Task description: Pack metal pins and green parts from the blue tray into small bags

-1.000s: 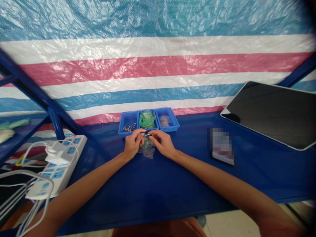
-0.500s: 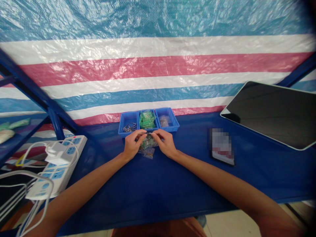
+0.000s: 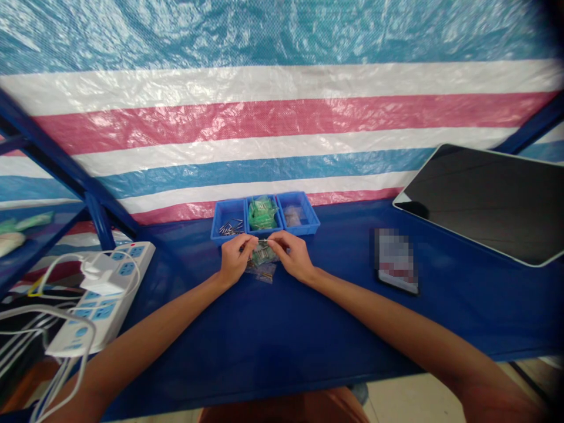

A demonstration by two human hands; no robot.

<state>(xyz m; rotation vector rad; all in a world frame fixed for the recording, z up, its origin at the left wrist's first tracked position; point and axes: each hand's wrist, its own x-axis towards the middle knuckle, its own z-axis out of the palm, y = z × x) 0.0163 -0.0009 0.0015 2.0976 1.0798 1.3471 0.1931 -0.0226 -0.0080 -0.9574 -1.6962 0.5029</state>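
Head view: a thin metal rod point(image 3: 263, 240) spans the small gap between the two hands, just in front of the blue tray point(image 3: 309, 229). The left hand point(image 3: 234, 258) has its fingers pinched narrow on one end, and the right hand point(image 3: 291, 251) pinches the other. Both tips are covered, so I cannot tell whether it is one piece or two meeting parts. For such a slim thing, a light fingertip grip with both ends in one straight line should work best; squeezing or twisting askew could make it slip. Working low over the clear bag point(image 3: 264, 255) beneath seems sensible, as a dropped part would not go far. A smaller bag point(image 3: 266, 273) of brass-coloured bits lies nearer the person on the counter point(image 3: 273, 341). In the tray, loose metal pins point(image 3: 231, 227) fill part of the left compartment, green bags point(image 3: 263, 214) the middle. Wrists are best held clear of its front wall. Well apart, to the right, lies a phone point(image 3: 396, 264).
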